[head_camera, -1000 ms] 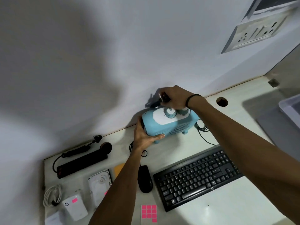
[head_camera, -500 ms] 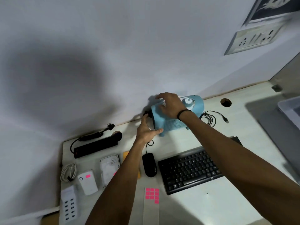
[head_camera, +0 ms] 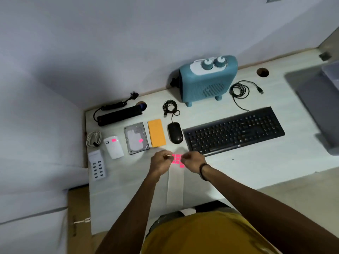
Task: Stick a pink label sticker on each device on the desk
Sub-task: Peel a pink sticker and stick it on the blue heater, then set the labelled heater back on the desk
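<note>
A long white sticker sheet [head_camera: 175,186] lies on the desk in front of me, with several pink stickers [head_camera: 177,159] at its far end. My left hand [head_camera: 161,162] pinches the sheet's left edge beside the stickers. My right hand [head_camera: 193,161] has its fingertips on the stickers' right side. A white adapter [head_camera: 113,147] and a hard drive [head_camera: 136,138] each carry a pink label. The blue fan heater [head_camera: 206,79] stands upright at the back. An orange device [head_camera: 156,132], black mouse [head_camera: 175,132], keyboard [head_camera: 233,131], power strip [head_camera: 119,115] and white USB hub [head_camera: 97,165] show no label.
A coiled white cable [head_camera: 94,138] lies at the left edge. Black coiled cables [head_camera: 238,89] sit beside the heater. Two cable holes [head_camera: 262,72] open near the wall. A grey tray [head_camera: 330,70] and a dark mat occupy the right end.
Both hands have let go of the blue heater and come back to the sticker sheet near me. The heater now stands upright, facing me. The view has tilted downward.
</note>
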The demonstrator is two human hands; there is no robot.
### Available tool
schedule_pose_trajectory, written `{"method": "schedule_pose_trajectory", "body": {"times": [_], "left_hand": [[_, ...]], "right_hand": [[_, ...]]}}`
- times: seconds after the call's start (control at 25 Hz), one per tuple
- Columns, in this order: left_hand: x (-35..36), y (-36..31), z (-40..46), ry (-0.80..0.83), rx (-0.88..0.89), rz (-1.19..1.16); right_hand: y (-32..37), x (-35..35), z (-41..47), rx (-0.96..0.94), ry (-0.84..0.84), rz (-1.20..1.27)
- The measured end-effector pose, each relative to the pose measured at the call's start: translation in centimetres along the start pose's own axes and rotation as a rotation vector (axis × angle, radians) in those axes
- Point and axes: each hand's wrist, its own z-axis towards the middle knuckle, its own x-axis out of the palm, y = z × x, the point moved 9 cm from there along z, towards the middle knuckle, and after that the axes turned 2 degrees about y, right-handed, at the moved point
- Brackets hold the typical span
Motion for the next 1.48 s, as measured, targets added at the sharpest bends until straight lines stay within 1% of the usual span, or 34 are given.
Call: {"method": "schedule_pose_trajectory", "body": {"times": [0.08, 0.16, 0.24, 0.4, 0.44, 0.52, 0.68, 0.76, 0.92, 1.04, 1.12, 1.2, 1.32, 1.48], "left_hand": [[1.3, 3.1, -1.2, 0.04, -0.012, 0.154], [3.0, 5.5, -1.6, 0.132, -0.03, 0.219], [4.5, 7.1, -1.4, 0.205, -0.02, 0.275], [5.6, 8.0, -1.5, 0.261, 0.012, 0.324], [5.5, 8.0, -1.4, 0.269, 0.005, 0.313], [5.6, 8.6, -1.2, 0.28, -0.033, 0.213], [6.1, 9.3, -1.5, 0.306, -0.073, 0.045], [6.4, 9.0, -2.1, 0.278, -0.08, -0.08], [7.7, 6.2, -2.9, 0.217, -0.113, -0.333], [9.9, 0.3, -4.3, 0.18, -0.024, -0.391], [12.6, -4.3, -5.4, 0.183, 0.047, -0.396], [15.8, -8.4, -6.6, 0.237, 0.114, -0.401], [22.4, -15.3, -8.8, 0.317, 0.201, -0.392], [31.2, -23.7, -11.5, 0.411, 0.291, -0.388]], "right_hand": [[-3.7, 3.1, -1.1, 0.153, 0.018, 0.055], [-5.4, 5.2, -2.1, 0.253, 0.007, 0.122], [-5.8, 6.3, -2.8, 0.312, -0.034, 0.165], [-6.1, 8.2, -2.8, 0.394, -0.105, 0.337], [-6.3, 8.9, -2.7, 0.409, -0.1, 0.385], [-6.5, 9.9, -3.0, 0.416, -0.086, 0.435], [-6.2, 9.9, -4.2, 0.373, -0.103, 0.37], [-6.4, 9.0, -5.0, 0.339, -0.123, 0.415], [-8.3, 5.3, -5.5, 0.233, -0.162, 0.574], [-9.9, -0.3, -6.9, 0.144, -0.243, 0.64], [-11.6, -5.4, -9.1, 0.122, -0.337, 0.642], [-13.5, -10.3, -11.2, 0.103, -0.436, 0.615], [-18.5, -18.3, -15.3, 0.109, -0.607, 0.613], [-25.7, -26.7, -20.5, 0.137, -0.804, 0.74]]}}
